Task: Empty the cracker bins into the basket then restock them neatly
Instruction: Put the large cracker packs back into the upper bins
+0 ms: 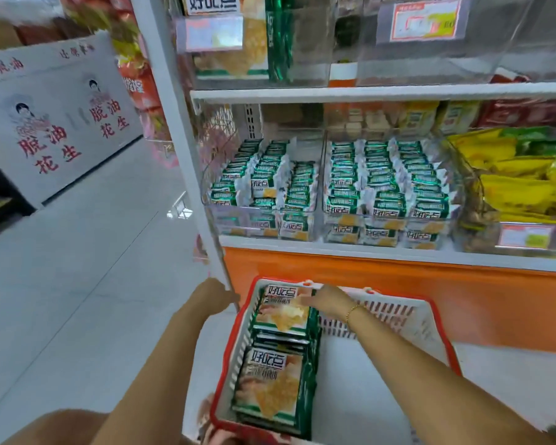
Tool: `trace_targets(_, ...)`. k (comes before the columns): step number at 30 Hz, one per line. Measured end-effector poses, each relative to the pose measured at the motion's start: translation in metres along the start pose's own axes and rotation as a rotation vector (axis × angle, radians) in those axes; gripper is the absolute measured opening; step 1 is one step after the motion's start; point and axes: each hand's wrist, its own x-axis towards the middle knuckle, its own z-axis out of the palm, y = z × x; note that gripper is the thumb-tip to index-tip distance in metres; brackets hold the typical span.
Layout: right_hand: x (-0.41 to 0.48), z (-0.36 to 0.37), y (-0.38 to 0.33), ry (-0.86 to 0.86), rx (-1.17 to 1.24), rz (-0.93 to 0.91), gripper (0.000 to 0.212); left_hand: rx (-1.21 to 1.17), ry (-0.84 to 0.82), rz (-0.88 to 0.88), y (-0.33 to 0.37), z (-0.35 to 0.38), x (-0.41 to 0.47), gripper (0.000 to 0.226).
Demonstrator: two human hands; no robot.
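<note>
A white basket with a red rim (398, 316) stands on the floor below the shelf, holding green-and-white cracker packs (270, 380) stacked along its left side. My right hand (325, 298) reaches into the basket and touches the far top pack (280, 316); the hand is blurred. My left hand (214, 295) hovers just left of the basket's far corner, holding nothing I can see. On the shelf above, two clear bins, the left bin (260, 184) and the right bin (389, 184), are filled with rows of small cracker packs.
An orange base panel (398, 284) runs under the shelf. Yellow snack bags (511, 178) fill a bin at the right. A white shelf post (187, 155) stands beside the left bin. Open tiled floor (77, 268) stretches to the left, with printed white boxes (55, 117) beyond.
</note>
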Motion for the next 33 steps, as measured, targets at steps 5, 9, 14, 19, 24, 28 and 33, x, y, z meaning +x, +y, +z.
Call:
trace_targets(5, 0.035, 0.058, 0.050, -0.108, 0.782, 0.220, 0.086, -0.065, -0.109, 0.011, -0.022, 0.043, 0.013, 0.079)
trace_targets(9, 0.040, 0.071, 0.056, -0.134, 1.080, 0.239, 0.078, -0.058, -0.149, -0.042, -0.025, 0.057, 0.021, 0.064)
trace_targets(14, 0.039, 0.067, 0.055, -0.228, 1.159, 0.219, 0.091, -0.086, -0.121, -0.019, -0.019, 0.065, 0.032, 0.040)
trace_targets(19, 0.054, 0.060, 0.030, -0.273, 0.868, 0.103, 0.118, -0.143, -0.117, -0.009, -0.015, 0.065, 0.033, 0.043)
trace_targets(24, 0.058, 0.048, 0.018, -0.182, 0.640, 0.126, 0.092, -0.270, -0.138, -0.046, -0.022, 0.062, 0.032, 0.044)
trace_targets(28, 0.036, 0.022, 0.019, -0.230, 0.674, 0.072, 0.083, -0.562, -0.252, -0.081, -0.023, 0.038, 0.011, 0.069)
trace_targets(33, -0.037, -0.044, -0.002, -0.306, 0.885, -0.113, 0.061, -0.836, -0.513, 0.146, 0.019, -0.009, -0.042, 0.079)
